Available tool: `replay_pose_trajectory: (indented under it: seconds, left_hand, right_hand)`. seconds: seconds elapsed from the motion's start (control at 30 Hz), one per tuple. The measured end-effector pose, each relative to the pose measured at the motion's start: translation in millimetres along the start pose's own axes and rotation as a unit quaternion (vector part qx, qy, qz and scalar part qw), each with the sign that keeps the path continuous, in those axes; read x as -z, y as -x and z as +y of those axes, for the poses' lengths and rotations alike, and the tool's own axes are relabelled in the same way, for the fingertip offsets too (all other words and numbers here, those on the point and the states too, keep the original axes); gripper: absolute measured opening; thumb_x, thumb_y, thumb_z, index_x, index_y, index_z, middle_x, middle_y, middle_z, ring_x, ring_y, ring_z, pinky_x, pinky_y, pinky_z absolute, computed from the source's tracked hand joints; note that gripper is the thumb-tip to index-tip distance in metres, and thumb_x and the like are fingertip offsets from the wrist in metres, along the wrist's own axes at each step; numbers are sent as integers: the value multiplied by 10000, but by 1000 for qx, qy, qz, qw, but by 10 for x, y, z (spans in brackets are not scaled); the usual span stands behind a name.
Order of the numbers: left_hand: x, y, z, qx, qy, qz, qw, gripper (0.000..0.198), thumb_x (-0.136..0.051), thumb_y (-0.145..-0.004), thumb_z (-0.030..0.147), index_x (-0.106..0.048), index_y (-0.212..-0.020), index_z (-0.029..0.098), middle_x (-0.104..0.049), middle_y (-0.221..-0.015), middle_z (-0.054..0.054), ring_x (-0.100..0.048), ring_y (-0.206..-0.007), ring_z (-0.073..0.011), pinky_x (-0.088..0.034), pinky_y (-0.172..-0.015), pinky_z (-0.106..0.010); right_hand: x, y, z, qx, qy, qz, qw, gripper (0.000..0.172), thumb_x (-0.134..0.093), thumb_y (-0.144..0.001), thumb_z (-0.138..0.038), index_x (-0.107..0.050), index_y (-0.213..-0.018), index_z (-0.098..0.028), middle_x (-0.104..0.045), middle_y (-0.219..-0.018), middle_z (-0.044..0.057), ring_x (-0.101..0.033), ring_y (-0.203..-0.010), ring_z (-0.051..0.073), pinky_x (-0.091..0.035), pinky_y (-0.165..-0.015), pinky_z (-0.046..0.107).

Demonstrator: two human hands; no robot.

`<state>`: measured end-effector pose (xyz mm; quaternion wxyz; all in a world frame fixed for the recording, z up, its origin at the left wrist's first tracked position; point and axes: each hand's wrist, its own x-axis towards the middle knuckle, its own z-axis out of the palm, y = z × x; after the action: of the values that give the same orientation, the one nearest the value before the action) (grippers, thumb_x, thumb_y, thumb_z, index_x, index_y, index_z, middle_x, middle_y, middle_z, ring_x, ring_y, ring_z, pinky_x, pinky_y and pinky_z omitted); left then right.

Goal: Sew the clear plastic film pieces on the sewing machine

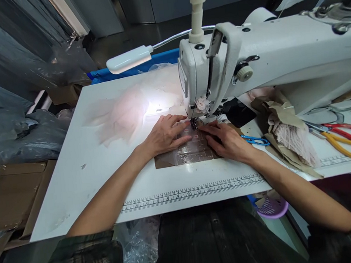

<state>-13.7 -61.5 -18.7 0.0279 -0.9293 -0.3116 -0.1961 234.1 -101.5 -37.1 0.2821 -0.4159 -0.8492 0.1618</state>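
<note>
My left hand (170, 135) lies flat with fingers spread on a sheer pale fabric (191, 140), just left of the presser foot (195, 123). My right hand (226, 140) rests on the right side of the same piece, its fingers stretched toward the foot; nothing shows in its grasp. Beneath the fabric is a brown plate (166, 161) set on the white table. The white sewing machine (213, 70) stands over this spot. More pale pink tulle (124, 115) spreads across the table to the left, lit by the lamp (131, 59).
Right of my right hand lie blue thread snips (255, 140), crumpled brown paper with lace (290, 133) and scissors with red and yellow handles (349, 135). A printed ruler (187, 194) runs along the front edge. Cardboard boxes (14, 196) stand at left, a purple basket (272, 207) below.
</note>
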Motion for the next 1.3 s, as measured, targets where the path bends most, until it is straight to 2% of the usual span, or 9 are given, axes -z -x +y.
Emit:
replay_pose_trajectory:
  seconds: [0.07, 0.17, 0.27, 0.43, 0.53, 0.63, 0.73, 0.93, 1.3]
  left_hand:
    - [88, 4, 48, 7, 26, -4, 1000, 352, -513, -950, 436, -601, -1151, 162, -636, -1095, -103, -578, -959, -207, -462, -834, -367]
    - [196, 31, 181, -12, 63, -59, 996, 248, -523, -926, 318, -631, -1070, 147, -648, -1047, -83, -593, -931, -193, -466, -832, -345]
    - [204, 75, 306, -31, 93, -87, 991, 236, -529, -878, 248, -644, -1054, 142, -652, -1065, -79, -600, -948, -197, -466, -850, -350]
    - [93, 105, 403, 9, 76, -51, 996, 194, -529, -887, 257, -676, -970, 162, -678, -1034, -60, -599, -912, -200, -434, -793, -357]
    - [49, 102, 445, 32, 43, -24, 998, 202, -517, -921, 275, -694, -898, 181, -694, -972, -40, -583, -813, -176, -400, -754, -354]
    - [20, 112, 481, 36, 26, 6, 999, 214, -519, -938, 278, -701, -866, 191, -701, -948, -31, -574, -770, -158, -394, -772, -361]
    - [-15, 136, 490, 26, 22, 27, 999, 192, -530, -937, 246, -696, -860, 190, -703, -1003, -37, -598, -823, -158, -402, -831, -379]
    - [-79, 152, 462, 8, 45, 48, 998, 151, -547, -937, 227, -689, -889, 203, -721, -988, -28, -624, -846, -153, -417, -862, -381]
    - [-11, 132, 460, -40, 30, 8, 999, 187, -528, -931, 219, -710, -890, 209, -729, -995, -23, -629, -801, -150, -459, -881, -395]
  right_hand:
    - [58, -15, 27, -26, -22, 4, 999, 394, -460, -925, -198, -597, -1294, -178, -614, -959, 99, -605, -842, 227, -527, -781, 378]
    - [153, -65, 36, -57, -46, -13, 997, 345, -474, -896, -207, -676, -1170, -154, -640, -843, 71, -611, -759, 208, -512, -717, 335]
    - [243, -125, 18, -69, -48, -50, 995, 304, -488, -882, -227, -711, -1072, -147, -649, -777, 52, -592, -661, 182, -483, -646, 298]
    - [312, -245, 29, -48, -11, -99, 994, 245, -499, -884, -243, -722, -942, -159, -658, -734, 41, -571, -607, 168, -428, -597, 279]
    - [261, -295, 89, -71, -5, -87, 994, 244, -497, -898, -287, -710, -901, -169, -647, -703, 39, -564, -608, 179, -406, -566, 282]
    - [188, -281, 139, -91, -16, -47, 995, 229, -508, -892, -289, -699, -900, -163, -644, -712, 41, -564, -621, 179, -404, -563, 280]
    - [143, -210, 140, -43, -28, -27, 998, 236, -491, -907, -257, -705, -936, -161, -640, -767, 46, -566, -647, 168, -414, -591, 274]
    - [71, -99, 97, 26, 30, -64, 997, 326, -496, -950, -254, -668, -1226, -251, -587, -1077, 85, -594, -823, 182, -466, -683, 282]
    - [12, -70, 142, 53, 64, -49, 995, 332, -498, -951, -243, -674, -1232, -263, -549, -1096, 98, -579, -885, 210, -504, -715, 319]
